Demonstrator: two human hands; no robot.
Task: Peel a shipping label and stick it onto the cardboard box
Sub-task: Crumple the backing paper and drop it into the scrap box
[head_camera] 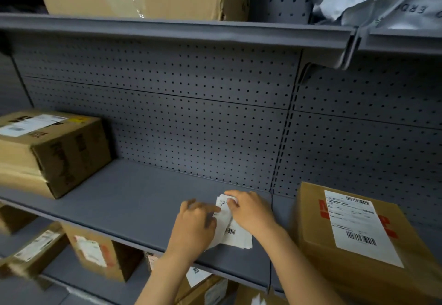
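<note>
Both hands pinch the shipping label [230,229] on the shelf [134,199]: left hand [195,227] holds the stack, right hand [251,209] picks its far corner. Peel slowly, flat. Cardboard box [358,237] waits at 3 o'clock.

Two bare hands meet over a grey shelf [124,199]. The left hand [195,227] and right hand [251,209] pinch a white shipping label [235,234] between them. A labelled cardboard box [354,237] sits just right of the right hand.

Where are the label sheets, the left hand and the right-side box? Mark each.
label sheets [235,234]: head view, white face near the barcode.
left hand [193,225]: head view, back of hand.
right-side box [311,221]: head view, bare top.
</note>
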